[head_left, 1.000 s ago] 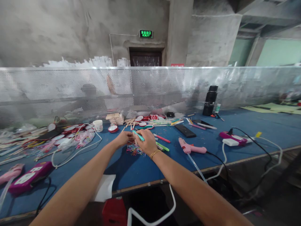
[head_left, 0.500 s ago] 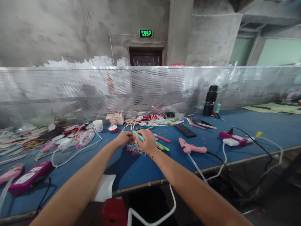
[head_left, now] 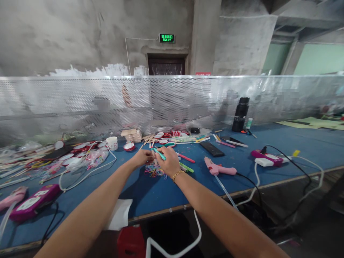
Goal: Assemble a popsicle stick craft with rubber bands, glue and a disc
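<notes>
Over the middle of the blue table, my right hand (head_left: 169,161) is closed around a teal marker (head_left: 160,154), its tip end pointing up and left. Beside it, my left hand (head_left: 142,157) pinches a thin pale stick (head_left: 153,153), mostly hidden by the fingers. The two hands are close together, and I cannot tell whether the marker touches the stick. Beneath them lies a tangle of multicoloured strings (head_left: 155,172). A red marker (head_left: 186,157) and a green marker (head_left: 187,167) lie just right of my right hand.
A pink glue gun (head_left: 219,168) lies to the right, near a purple-and-white power strip (head_left: 268,158). Further back are a black phone (head_left: 212,149) and a black thermos (head_left: 240,115). A paper cup (head_left: 111,143), wooden sticks and red lids line the back. Another power strip (head_left: 36,202) sits left.
Both hands stay in nearly the same place. The teal marker and my right hand have shifted very slightly; the pale stick shows a little more between the hands.
</notes>
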`<state>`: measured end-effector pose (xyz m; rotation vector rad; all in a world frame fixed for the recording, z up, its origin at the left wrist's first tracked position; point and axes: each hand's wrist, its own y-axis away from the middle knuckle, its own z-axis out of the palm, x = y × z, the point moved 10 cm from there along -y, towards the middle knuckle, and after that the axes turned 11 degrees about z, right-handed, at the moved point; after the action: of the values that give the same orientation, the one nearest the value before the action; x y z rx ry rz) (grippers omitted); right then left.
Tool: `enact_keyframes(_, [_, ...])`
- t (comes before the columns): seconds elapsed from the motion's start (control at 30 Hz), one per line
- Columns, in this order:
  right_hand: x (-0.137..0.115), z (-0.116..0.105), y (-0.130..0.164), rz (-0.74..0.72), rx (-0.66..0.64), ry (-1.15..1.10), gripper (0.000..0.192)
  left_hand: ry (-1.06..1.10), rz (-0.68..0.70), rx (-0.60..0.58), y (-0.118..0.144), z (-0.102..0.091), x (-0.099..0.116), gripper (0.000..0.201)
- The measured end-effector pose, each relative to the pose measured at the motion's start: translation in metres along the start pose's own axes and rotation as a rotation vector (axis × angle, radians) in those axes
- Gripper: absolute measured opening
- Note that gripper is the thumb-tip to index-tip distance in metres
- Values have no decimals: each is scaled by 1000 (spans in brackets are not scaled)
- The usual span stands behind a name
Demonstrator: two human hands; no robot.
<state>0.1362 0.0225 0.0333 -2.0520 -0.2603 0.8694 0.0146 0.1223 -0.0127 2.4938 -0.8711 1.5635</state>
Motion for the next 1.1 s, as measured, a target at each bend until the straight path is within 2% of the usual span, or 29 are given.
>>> enact_keyframes(0.2, [-7, 2, 1, -49, -32, -12, 16, 6, 21, -18, -1, 2, 1, 33])
enact_keyframes(0.4, [0, 0, 0, 8, -7, -5, 15, 6, 30, -28, -1, 3, 1, 36])
enact_keyframes(0.6, [-6, 3, 1, -45, -35, -8, 14, 22, 38, -39, -2, 5, 1, 38])
enact_keyframes(0.8, [-2, -1, 0, 1, -2, -3, 15, 9, 24, -29, -2, 3, -1, 35])
enact_keyframes(0.97, [-5, 3, 1, -31, -42, -15, 14, 31, 21, -40, 0, 5, 2, 35])
enact_keyframes(1.1, [-3, 0, 0, -13, -7, -8, 15, 14, 16, -21, 0, 3, 1, 34])
